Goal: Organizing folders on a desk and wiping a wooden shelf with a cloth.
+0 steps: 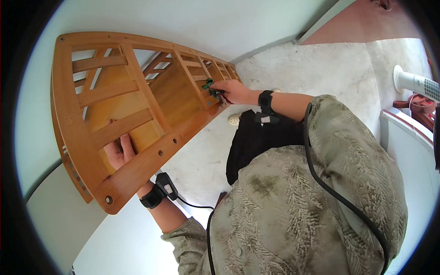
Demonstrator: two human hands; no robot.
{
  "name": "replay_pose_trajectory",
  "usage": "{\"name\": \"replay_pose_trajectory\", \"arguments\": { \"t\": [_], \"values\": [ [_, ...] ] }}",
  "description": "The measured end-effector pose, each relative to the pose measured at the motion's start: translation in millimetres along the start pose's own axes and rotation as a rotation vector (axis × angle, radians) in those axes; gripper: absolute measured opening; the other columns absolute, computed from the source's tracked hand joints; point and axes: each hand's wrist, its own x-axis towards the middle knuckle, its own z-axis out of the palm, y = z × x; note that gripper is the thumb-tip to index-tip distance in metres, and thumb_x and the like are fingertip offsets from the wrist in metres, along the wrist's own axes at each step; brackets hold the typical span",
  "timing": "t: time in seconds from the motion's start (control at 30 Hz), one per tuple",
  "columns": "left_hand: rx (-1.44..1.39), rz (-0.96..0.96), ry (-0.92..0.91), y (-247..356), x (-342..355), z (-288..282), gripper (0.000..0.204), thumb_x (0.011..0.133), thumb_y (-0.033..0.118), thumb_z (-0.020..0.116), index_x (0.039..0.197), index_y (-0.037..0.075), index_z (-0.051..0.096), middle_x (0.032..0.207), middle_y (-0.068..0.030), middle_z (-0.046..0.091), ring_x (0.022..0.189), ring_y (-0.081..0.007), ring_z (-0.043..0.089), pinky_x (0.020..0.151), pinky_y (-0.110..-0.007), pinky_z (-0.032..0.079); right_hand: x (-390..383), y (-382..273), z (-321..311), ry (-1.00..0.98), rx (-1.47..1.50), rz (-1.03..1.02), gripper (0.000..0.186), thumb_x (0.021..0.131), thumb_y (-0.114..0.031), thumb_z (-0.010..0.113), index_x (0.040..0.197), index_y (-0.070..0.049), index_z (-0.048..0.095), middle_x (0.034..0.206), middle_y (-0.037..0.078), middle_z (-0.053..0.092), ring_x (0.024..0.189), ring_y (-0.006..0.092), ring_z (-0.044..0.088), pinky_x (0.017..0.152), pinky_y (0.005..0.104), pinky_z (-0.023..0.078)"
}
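A long slatted wooden rack [158,153] stands along the wall, with an orange-brown panel [172,91] inside it. My left hand [120,149] reaches in between the front rail and a slat [121,128]. The slat partly hides its fingers, which look stretched out and apart, with nothing visible in them. Farther along the rack, my right hand [236,91] is closed on a small green and dark thing [212,88]. That thing lies against the rack's upright slats; its exact kind is too small to make out.
Pale wall [192,20] rises behind the rack. A concrete floor [293,68] spreads to the right. A white cylindrical thing with a grille [415,82] and a red basin-like thing [421,104] stand at far right. A black cable [321,176] runs along my right sleeve.
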Motion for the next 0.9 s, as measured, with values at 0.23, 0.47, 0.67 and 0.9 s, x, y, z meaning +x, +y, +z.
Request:
{"name": "replay_pose_trajectory", "arguments": {
  "t": [0.23,0.47,0.67,0.9],
  "values": [
    [0.125,0.098,0.001,-7,2,-2,0.033,0.094,0.017,0.057,0.122,-0.002,0.054,0.118,-0.0116,0.06,0.105,-0.0171,0.054,0.093,-0.03,0.043,78,12,-36,0.371,0.014,-0.056,0.052,0.077,0.006,0.052,0.125,-0.012,0.057,0.118,0.017,0.061,0.101,0.0385,0.059,0.081,0.0396,0.05],
    [0.098,0.067,-0.007,-7,1,1,0.033,0.094,0.015,0.058,0.123,0.0,0.054,0.117,-0.0105,0.061,0.104,-0.0175,0.055,0.091,-0.029,0.044,81,48,16,0.285,-0.304,-0.129,0.052,0.077,0.0,0.05,0.129,-0.009,0.051,0.132,0.016,0.05,0.105,0.038,0.055,0.089,0.044,0.046],
    [0.088,0.029,0.022,-6,0,-4,0.034,0.092,0.014,0.06,0.124,0.001,0.054,0.116,-0.0098,0.061,0.102,-0.0163,0.055,0.089,-0.029,0.045,-10,37,39,0.093,-0.355,-0.061,0.06,0.077,0.0,0.049,0.136,-0.013,0.048,0.136,0.012,0.049,0.106,0.0346,0.056,0.087,0.0428,0.048],
    [0.149,0.094,-0.012,-32,11,-16,0.034,0.092,0.015,0.061,0.123,0.001,0.055,0.114,-0.0092,0.061,0.1,-0.0155,0.055,0.088,-0.028,0.045,-38,16,22,-0.182,-0.381,0.1,0.059,0.076,-0.001,0.052,0.133,-0.017,0.053,0.127,0.012,0.057,0.1,0.0335,0.06,0.082,0.0407,0.051]
  ]
}}
